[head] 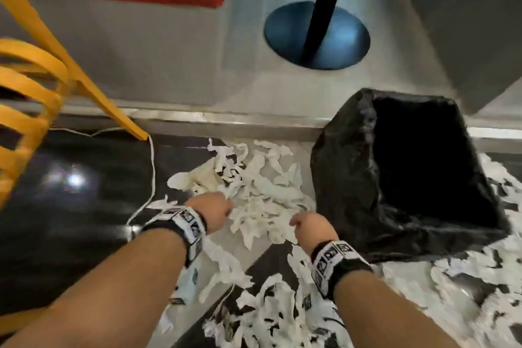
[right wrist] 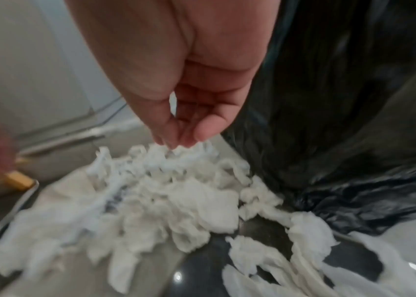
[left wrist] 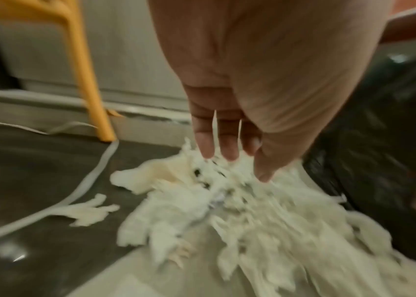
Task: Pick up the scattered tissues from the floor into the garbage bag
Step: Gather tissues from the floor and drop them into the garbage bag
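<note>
A heap of torn white tissues (head: pixel 260 200) lies on the floor just left of the open black garbage bag (head: pixel 353 178). My left hand (head: pixel 217 206) hangs over the heap's left side; in the left wrist view its fingers (left wrist: pixel 229 148) point straight down, tips at the tissues (left wrist: pixel 227 211), holding nothing. My right hand (head: pixel 308 227) hovers over the heap's near right edge, beside the bag. In the right wrist view the right hand (right wrist: pixel 178 140) has thumb and fingertips close together, just touching the tissues (right wrist: pixel 163 191), with the bag (right wrist: pixel 341 100) right beside it.
More tissue scraps (head: pixel 268 305) lie on the floor near me and to the right (head: pixel 466 277). A yellow chair (head: pixel 28 79) stands at the left, its leg (left wrist: pixel 87 80) by a thin white strip (head: pixel 152 172). Beyond a metal threshold (head: pixel 197 117) stands a black post on a blue round base (head: pixel 339 37).
</note>
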The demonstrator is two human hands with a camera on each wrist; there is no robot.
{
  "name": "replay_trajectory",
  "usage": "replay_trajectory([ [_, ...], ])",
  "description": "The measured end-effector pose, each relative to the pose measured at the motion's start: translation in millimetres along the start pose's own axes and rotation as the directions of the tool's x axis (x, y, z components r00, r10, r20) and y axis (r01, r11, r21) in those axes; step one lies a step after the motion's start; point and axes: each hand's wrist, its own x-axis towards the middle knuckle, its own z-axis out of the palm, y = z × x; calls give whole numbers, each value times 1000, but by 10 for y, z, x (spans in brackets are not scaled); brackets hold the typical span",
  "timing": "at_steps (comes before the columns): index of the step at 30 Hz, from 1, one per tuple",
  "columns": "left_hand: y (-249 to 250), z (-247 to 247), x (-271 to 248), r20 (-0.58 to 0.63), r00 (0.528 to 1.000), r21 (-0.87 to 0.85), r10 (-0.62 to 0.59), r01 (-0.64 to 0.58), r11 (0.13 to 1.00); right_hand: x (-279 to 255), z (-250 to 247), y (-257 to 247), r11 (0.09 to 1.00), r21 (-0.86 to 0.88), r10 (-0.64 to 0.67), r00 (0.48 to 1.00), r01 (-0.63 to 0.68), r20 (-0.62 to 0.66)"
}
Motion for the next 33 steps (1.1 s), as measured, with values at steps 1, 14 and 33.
replay_trajectory([
  [1, 130, 179, 223, 14, 999, 38, 44, -45, 998, 166, 160, 42, 1000, -23, -19, 1000, 18, -12],
  [14, 256, 481, 1224, -24, 960, 77, 278, -276, 958, 775, 329, 331, 941, 278, -106, 947, 194, -303],
  [33, -722, 1083, 261, -168, 982, -275, 81, -126, 953, 809, 964, -34, 992, -58, -114, 993, 112, -42],
])
